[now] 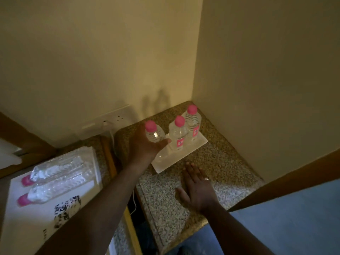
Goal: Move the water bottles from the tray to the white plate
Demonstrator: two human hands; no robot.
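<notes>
My left hand (145,147) is wrapped around a clear water bottle with a pink cap (154,132), held upright at the left end of the white rectangular plate (166,166). Whether its base touches the plate I cannot tell. Two more pink-capped bottles stand upright on the plate, one in the middle (178,137) and one at the far end (193,122). At the left, two bottles lie on their sides, one (60,168) behind the other (53,190), on a white tray (25,219). My right hand (198,186) rests flat and open on the counter in front of the plate.
The plate sits on a speckled granite counter (217,159) in a corner between two cream walls. A wall socket (110,120) with a white cable is behind the left hand. A dark printed square (67,210) marks the tray. A wooden edge (276,184) runs along the right.
</notes>
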